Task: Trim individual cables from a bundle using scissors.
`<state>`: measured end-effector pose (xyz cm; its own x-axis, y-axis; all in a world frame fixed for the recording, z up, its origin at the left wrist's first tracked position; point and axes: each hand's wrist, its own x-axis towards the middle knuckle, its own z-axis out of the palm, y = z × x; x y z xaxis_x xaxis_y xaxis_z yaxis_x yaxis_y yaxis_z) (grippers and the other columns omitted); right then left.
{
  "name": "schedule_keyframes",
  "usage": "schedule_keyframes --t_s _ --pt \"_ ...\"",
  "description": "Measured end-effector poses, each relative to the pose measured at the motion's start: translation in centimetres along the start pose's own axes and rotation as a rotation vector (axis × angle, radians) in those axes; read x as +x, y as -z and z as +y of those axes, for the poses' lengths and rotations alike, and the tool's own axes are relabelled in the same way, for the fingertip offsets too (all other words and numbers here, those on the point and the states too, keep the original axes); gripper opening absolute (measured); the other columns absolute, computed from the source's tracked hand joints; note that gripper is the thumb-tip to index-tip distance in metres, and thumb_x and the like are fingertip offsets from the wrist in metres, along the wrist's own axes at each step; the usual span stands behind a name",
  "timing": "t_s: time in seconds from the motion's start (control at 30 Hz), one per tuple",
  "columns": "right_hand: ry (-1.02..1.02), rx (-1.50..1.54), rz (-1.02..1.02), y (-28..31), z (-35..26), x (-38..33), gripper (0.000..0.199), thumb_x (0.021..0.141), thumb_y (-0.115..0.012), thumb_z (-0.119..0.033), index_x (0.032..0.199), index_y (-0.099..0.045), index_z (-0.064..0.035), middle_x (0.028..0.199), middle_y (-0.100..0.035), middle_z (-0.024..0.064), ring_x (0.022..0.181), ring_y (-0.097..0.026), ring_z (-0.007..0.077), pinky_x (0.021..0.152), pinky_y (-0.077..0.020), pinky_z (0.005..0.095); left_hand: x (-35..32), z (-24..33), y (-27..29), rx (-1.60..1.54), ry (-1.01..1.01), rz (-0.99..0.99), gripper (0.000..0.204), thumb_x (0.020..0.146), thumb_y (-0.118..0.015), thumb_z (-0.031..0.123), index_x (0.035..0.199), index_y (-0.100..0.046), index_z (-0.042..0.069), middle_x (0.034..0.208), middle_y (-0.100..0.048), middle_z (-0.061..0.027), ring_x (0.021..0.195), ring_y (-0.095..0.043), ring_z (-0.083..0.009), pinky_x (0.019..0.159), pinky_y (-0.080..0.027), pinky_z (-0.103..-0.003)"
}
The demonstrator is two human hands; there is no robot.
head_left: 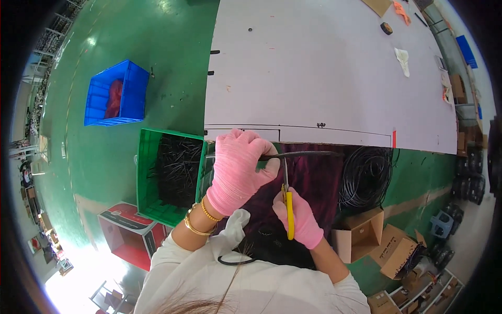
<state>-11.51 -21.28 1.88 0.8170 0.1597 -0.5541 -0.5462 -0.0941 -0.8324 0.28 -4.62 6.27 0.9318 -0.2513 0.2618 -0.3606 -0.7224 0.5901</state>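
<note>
My left hand (239,166), in a pink glove, is closed around a black cable (308,154) that runs to the right along the near edge of the white table (314,78). My right hand (300,217), also in a pink glove, grips yellow-handled cutters (288,206) held upright, with the blades up at the cable just right of my left hand. Gold bangles sit on my left wrist.
A green crate (148,172) of cut black cable pieces stands at my left. A coil of black cable (366,175) lies on the right. A blue crate (117,94) sits on the green floor. Cardboard boxes (384,243) lie lower right, a red box (128,233) lower left.
</note>
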Motion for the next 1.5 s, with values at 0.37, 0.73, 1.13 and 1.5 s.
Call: schedule_keyframes --t_s 0.37,0.73,1.13,1.5 --pt "-0.028 -0.098 -0.011 -0.2 -2.6 -0.6 0.028 0.092 -0.068 -0.023 0.088 -0.052 -0.0008 0.073 -0.055 0.0109 0.066 -0.057 0.0252 0.065 -0.0492 0.0364 -0.6 0.8 0.1 0.12 -0.026 0.012 0.016 0.062 -0.074 0.014 0.075 -0.065 0.019 0.079 -0.06 -0.0001 0.081 -0.057 -0.0258 0.073 -0.039 -0.04" --pt "-0.023 -0.162 0.024 -0.5 -2.7 -0.5 0.026 0.092 -0.068 -0.023 0.09 -0.056 -0.0004 0.073 -0.056 0.0168 0.066 -0.059 0.0369 0.061 -0.0487 0.0369 -0.3 0.3 0.4 0.021 -0.063 -0.003 0.02 0.067 -0.072 0.008 0.084 -0.067 0.015 0.082 -0.063 -0.0015 0.078 -0.06 -0.0257 0.073 -0.046 -0.038" --pt "-0.045 -0.052 -0.007 -0.6 -3.0 -1.8 0.02 0.091 -0.069 -0.017 0.086 -0.057 -0.0013 0.068 -0.054 0.0124 0.058 -0.054 0.0262 0.058 -0.0459 0.0317 1.9 -0.5 1.6 -1.192 0.339 -0.727 0.031 0.081 -0.057 -0.007 0.112 -0.063 -0.002 0.101 -0.07 -0.0085 0.094 -0.068 -0.0142 0.089 -0.055 -0.029" --pt "0.001 -0.031 0.015 -0.5 -2.1 -2.1 0.013 0.096 -0.059 -0.014 0.091 -0.055 -0.0031 0.063 -0.05 0.0037 0.051 -0.048 0.0134 0.049 -0.0406 0.0262 2.0 -0.6 0.9 -1.282 0.329 -0.738 0.026 0.083 -0.062 -0.005 0.109 -0.063 -0.005 0.099 -0.071 -0.011 0.097 -0.069 -0.0167 0.09 -0.055 -0.03"
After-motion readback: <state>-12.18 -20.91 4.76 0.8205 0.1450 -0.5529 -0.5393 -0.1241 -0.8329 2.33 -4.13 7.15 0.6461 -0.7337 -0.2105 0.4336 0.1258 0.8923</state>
